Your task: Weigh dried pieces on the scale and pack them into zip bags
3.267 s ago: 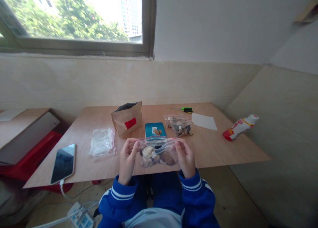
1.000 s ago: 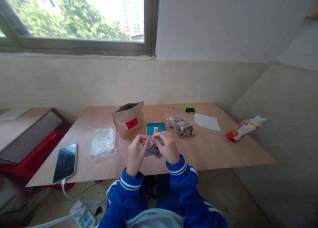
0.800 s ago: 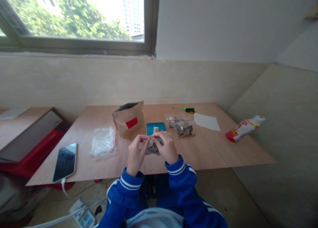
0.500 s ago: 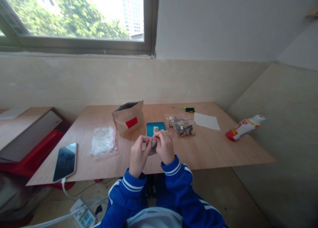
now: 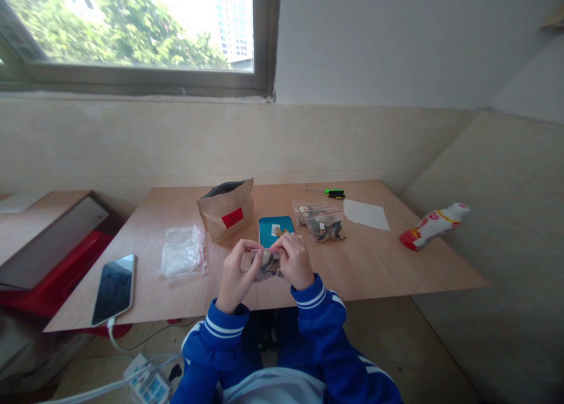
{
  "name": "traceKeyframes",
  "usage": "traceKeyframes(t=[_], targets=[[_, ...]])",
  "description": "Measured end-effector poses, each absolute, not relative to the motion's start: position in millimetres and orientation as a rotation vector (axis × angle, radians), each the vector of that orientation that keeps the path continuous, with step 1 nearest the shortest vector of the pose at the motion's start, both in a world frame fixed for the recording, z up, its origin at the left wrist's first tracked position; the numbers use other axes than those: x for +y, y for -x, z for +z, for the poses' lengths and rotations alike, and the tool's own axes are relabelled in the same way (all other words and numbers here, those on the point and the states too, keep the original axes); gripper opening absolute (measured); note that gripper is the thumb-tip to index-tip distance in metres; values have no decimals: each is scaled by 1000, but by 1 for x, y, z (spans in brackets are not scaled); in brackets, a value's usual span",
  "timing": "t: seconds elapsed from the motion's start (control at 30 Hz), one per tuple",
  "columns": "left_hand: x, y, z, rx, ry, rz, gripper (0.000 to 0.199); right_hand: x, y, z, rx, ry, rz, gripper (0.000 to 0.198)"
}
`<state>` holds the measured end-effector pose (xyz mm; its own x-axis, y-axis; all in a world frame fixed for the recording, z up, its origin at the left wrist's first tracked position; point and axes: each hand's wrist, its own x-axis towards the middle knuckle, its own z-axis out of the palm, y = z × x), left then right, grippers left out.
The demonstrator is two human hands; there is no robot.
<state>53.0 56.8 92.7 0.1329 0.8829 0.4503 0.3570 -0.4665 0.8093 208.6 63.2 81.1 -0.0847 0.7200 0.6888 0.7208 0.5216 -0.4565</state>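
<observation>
Between my hands hangs a small clear zip bag [image 5: 267, 268] with dark and pale dried pieces inside. My left hand [image 5: 237, 275] pinches its top edge near the left side, and my right hand [image 5: 296, 259] pinches the same edge farther right. Just beyond my fingers lies a blue tray [image 5: 266, 231] with a white label and a few brown bits on it. To the right of it, two filled zip bags [image 5: 328, 228] overlap on the table. A brown paper pouch [image 5: 229, 210] with a red label stands with its mouth open behind my left hand.
Flat clear bags [image 5: 183, 252] are stacked on the left, beside a phone [image 5: 113, 289] on a cable. At the back right lie a screwdriver [image 5: 333, 191] and a white paper [image 5: 366, 214]. A red-and-white bottle [image 5: 434, 226] is near the table's right edge.
My hands have moved apart along the bag's top edge, the left one shifting left. More of the filled bag shows between them.
</observation>
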Motion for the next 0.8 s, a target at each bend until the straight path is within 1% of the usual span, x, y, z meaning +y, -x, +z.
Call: traceKeyframes(t=[0.13,0.23,0.33,0.57,0.67,0.8], targets=[[60,-53,89,1175,-1929,1312,13,62,-208,84,-1840,1181,22,33],[62,-48,87,1179,-1929,1341,10,61,-214,86,-1871,1124,201,20],[64,-43,88,1172,-1912,1388,9,61,-221,84,-1865,1111,297,14],[61,-47,92,1146,-1884,1393,9,63,-215,69,-1743,1209,96,30],[60,-49,93,1177,-1846,1422,10,63,-212,70,-1717,1202,87,31],[60,-45,92,1263,-1710,1465,13,64,-220,73,-1784,1185,201,23]])
